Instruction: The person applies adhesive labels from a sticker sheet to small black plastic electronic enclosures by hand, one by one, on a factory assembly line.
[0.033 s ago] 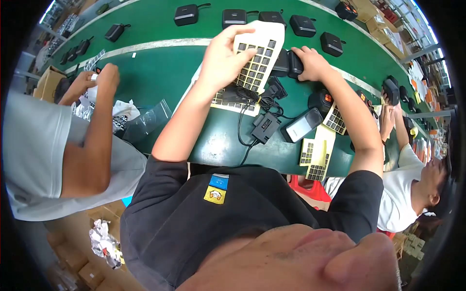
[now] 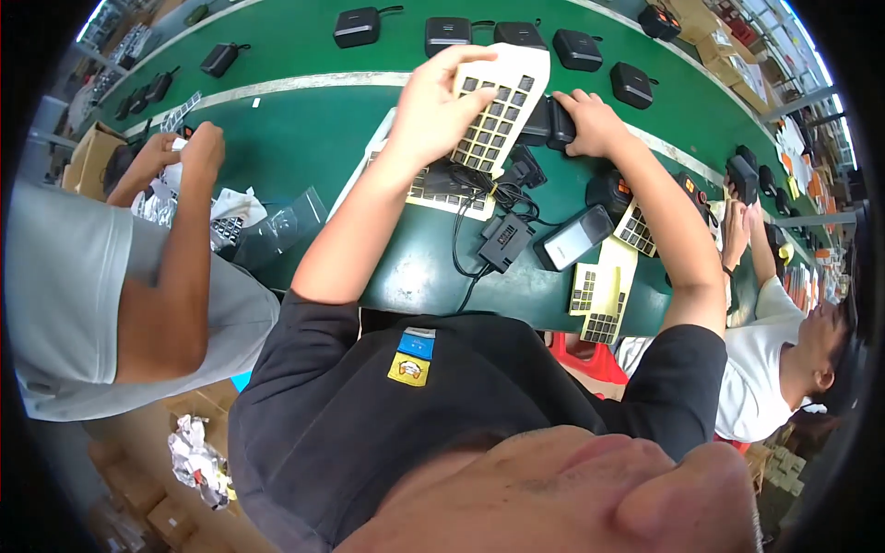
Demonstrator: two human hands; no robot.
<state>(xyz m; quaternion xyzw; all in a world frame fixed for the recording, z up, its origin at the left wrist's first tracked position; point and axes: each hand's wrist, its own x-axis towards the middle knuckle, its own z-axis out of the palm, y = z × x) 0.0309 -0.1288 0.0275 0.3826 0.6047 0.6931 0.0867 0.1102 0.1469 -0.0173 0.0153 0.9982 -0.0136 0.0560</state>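
My left hand (image 2: 441, 109) grips a pale sticker sheet (image 2: 502, 115) with rows of small black rectangular labels, raised above the green table. Thumb on its front, fingers behind the upper edge. My right hand (image 2: 593, 123) rests on a black boxy device (image 2: 560, 124), fingers curled over its far side and thumb at the near side. Another black box stands directly left of that device, partly hidden by the sheet. Below the raised sheet lie a second label sheet (image 2: 441, 198) and a tangled black cable (image 2: 475, 180). A black adapter (image 2: 506, 241) lies nearer me.
A grey-and-black device (image 2: 573, 238) and cut label sheets (image 2: 607, 286) lie at the right. Black cases (image 2: 357, 28) with straps stand along the far strip. A co-worker's hands (image 2: 189, 157) work at the left beside a clear plastic bag (image 2: 290, 226); another person (image 2: 774, 350) sits at the right.
My left hand and the sticker sheet have shifted slightly to the right. My right hand stays on the black device.
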